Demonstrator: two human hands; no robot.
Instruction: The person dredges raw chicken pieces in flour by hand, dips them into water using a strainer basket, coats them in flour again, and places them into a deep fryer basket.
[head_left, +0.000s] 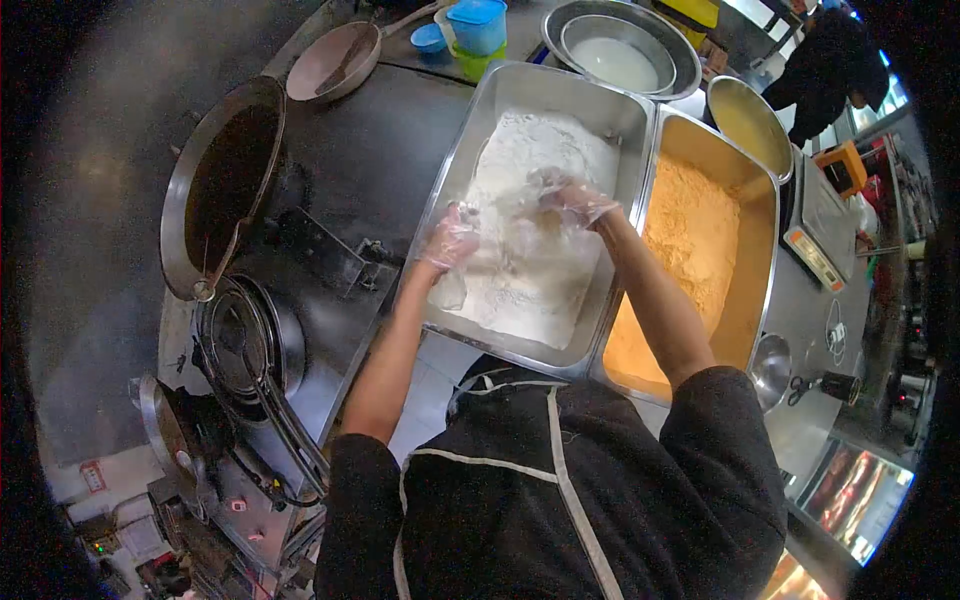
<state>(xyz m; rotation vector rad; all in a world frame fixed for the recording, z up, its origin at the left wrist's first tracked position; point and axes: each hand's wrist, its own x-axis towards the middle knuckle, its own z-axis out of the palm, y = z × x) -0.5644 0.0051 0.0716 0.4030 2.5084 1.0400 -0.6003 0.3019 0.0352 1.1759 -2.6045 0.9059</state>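
Note:
A deep metal tray (pixel 455 175) holds white powder (pixel 530 300) that looks like flour. My left hand (pixel 453 238), in a clear plastic glove, is over the powder by the tray's left wall, its fingers smeared by motion. Toward the right side of the same tray, my right hand (pixel 575 200), also gloved, is in or just above the powder, with blur around its fingers. Whether either hand holds anything is hidden. Orange powder (pixel 690 230) fills a second metal tray (pixel 770 230) on the right, under my right forearm.
A wok (pixel 180 215) of dark liquid stands at the left, with a strainer and pots below it. Bowls (pixel 690 75) of liquid, a pan (pixel 335 75) and blue containers (pixel 477 25) line the back. At the right are a scale (pixel 815 250), scissors (pixel 800 388) and a person (pixel 830 70).

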